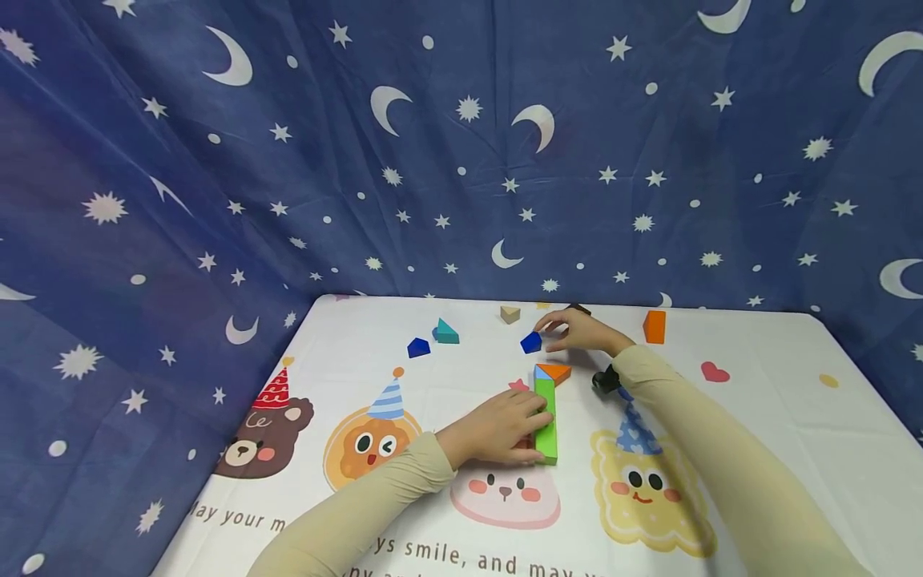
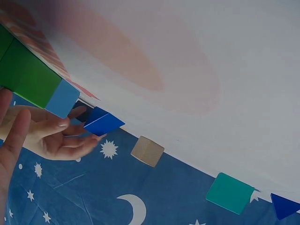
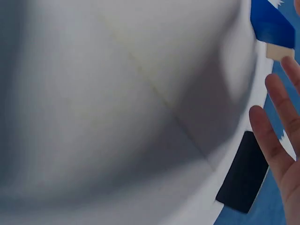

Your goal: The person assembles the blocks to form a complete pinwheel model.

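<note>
My left hand (image 1: 501, 429) rests on a row of green blocks (image 1: 546, 437), its fingers reaching across their top. At the far end sit a light blue wedge (image 1: 541, 373) and an orange triangular block (image 1: 557, 373), touching each other. My right hand (image 1: 577, 330) is beside a dark blue angular block (image 1: 530, 343), fingers spread around its right side. The left wrist view shows that blue block (image 2: 104, 122) close to the right hand's fingers; contact is unclear. Straight, parted fingers (image 3: 269, 140) show in the right wrist view, near a dark block (image 3: 243, 173).
Toward the back lie a wooden wedge (image 1: 509, 314), a teal triangular block (image 1: 446, 332), another dark blue block (image 1: 418, 348) and an orange block (image 1: 654, 327). A black object (image 1: 606, 380) is partly hidden by the right forearm. A starry blue curtain (image 1: 461, 240) hangs behind the table.
</note>
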{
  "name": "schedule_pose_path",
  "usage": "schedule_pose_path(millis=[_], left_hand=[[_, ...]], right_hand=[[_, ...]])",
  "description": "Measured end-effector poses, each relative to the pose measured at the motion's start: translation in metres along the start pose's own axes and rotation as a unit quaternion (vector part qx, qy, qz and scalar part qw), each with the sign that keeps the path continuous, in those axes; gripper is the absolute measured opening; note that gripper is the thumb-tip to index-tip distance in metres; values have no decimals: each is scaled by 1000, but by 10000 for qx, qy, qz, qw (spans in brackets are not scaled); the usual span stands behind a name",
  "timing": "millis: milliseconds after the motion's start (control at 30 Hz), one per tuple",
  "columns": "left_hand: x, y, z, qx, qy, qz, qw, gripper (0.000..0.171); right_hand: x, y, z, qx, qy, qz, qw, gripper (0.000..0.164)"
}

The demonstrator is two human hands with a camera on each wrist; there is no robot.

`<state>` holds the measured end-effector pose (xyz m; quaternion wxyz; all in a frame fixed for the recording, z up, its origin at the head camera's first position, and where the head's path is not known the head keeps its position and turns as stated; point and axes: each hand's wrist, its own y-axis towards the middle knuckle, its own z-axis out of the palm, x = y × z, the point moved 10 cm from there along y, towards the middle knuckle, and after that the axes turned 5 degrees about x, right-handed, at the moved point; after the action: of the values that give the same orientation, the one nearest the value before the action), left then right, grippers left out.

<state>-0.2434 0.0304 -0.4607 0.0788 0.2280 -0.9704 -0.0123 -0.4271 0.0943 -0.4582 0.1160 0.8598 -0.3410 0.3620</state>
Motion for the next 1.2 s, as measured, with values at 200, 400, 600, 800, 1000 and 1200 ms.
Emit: schedule_pose_path(millis=[200, 400, 600, 800, 1000, 1200], left_hand=[[0, 0, 0, -29, -19, 4, 10000, 50], [-1, 0, 1, -17, -51, -3, 10000, 50], [-1, -1, -1, -46, -16, 3, 10000, 50], [-1, 0, -1, -97, 17, -11, 10000, 50], [-1, 0, -2, -211, 85, 7, 9997, 50], [-1, 0, -2, -206, 66, 9, 9998, 49]], right_hand=[[-4, 10, 2, -142, -340, 155, 9992, 37], [-11, 10, 2, -271, -170, 350, 9989, 29], [-14, 7, 0, -246, -85, 384, 9989, 27], [-21, -4, -5, -113, 12, 539, 9985, 25], [-40, -19, -5, 164, 194, 1149, 9931, 25], [-49, -30, -7, 305, -65, 1377, 9900, 29]])
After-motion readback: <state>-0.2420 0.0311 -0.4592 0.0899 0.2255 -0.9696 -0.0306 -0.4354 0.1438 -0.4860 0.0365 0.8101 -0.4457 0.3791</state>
